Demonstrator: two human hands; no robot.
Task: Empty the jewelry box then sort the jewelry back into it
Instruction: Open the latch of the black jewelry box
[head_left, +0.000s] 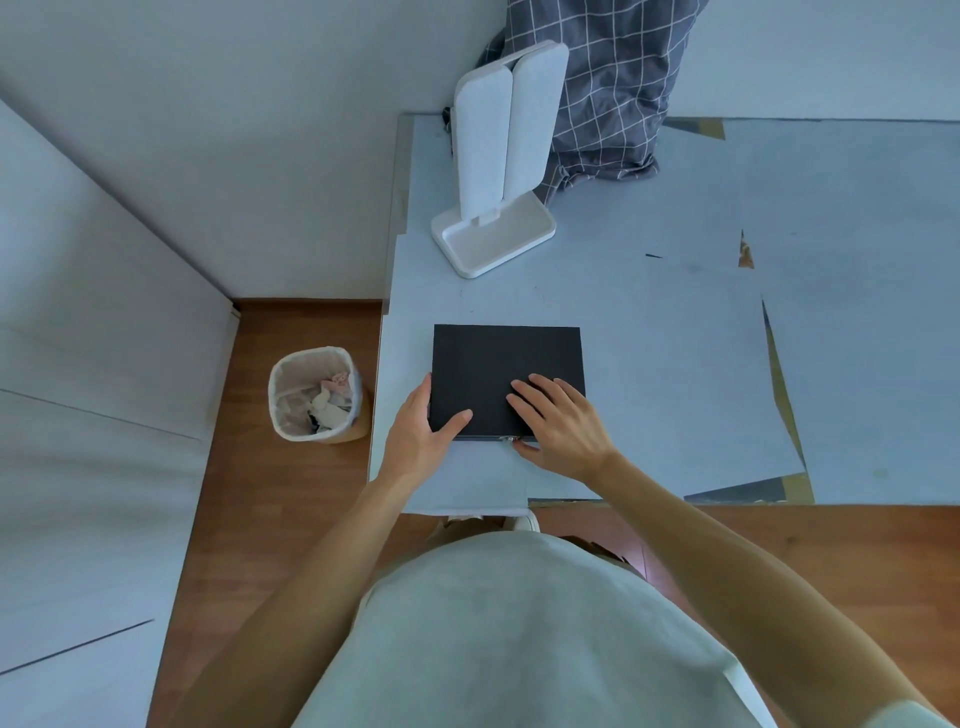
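A flat black jewelry box (498, 364) lies closed on the pale table (675, 364), near its front left corner. A small metal clasp (510, 439) shows on the box's near edge. My left hand (421, 434) grips the box's near left corner, thumb on the lid and fingers along the left side. My right hand (558, 423) rests flat on the lid's near right part, fingers spread, thumb down by the clasp. No jewelry is visible.
A white folding stand (498, 171) on a base stands behind the box. Grey checked cloth (608, 88) hangs at the table's back. A lined waste bin (316, 395) with rubbish sits on the wooden floor left of the table. White cupboards run along the left.
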